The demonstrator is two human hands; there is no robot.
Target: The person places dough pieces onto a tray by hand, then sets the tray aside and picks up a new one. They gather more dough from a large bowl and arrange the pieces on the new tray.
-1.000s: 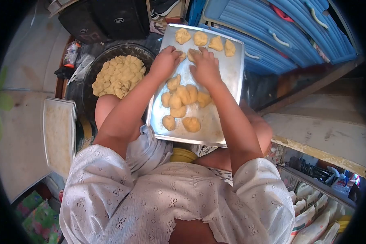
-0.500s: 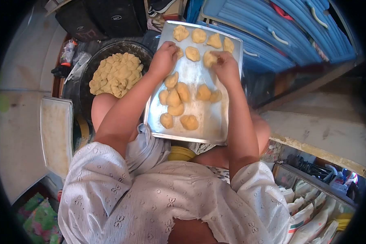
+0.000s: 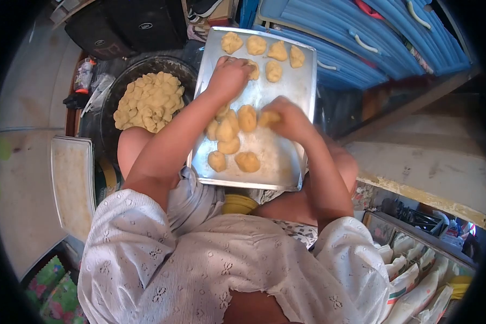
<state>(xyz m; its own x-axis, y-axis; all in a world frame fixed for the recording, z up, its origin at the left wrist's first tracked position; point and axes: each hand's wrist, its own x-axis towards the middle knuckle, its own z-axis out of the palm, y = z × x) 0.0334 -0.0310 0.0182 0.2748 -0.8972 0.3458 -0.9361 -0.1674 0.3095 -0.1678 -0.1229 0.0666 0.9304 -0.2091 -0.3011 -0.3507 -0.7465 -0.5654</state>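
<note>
A metal tray (image 3: pixel 275 175) rests across my lap with several yellow dough pieces on it. My left hand (image 3: pixel 230 78) is over the upper left of the tray, its fingers closed on a dough piece (image 3: pixel 253 70) in the second row. My right hand (image 3: pixel 286 119), slightly blurred, closes its fingers on another dough piece (image 3: pixel 268 119) near the tray's middle. Just left of that piece stands an upright one (image 3: pixel 247 117). A cluster of dough (image 3: pixel 228 129) lies beside it, partly under my left forearm. Four pieces form the far row.
Left of the tray, a dark round basin (image 3: pixel 109 116) holds a heap of dough pieces (image 3: pixel 148 101). Blue plastic drawers (image 3: pixel 340 40) stand beyond the tray at the right. A wooden shelf edge (image 3: pixel 426 198) is on the right, and a pale board (image 3: pixel 73 183) on the left.
My right hand has left the dough piece in the second row and moved down to one at mid-tray. My left hand has shifted right. The view has moved slightly.
</note>
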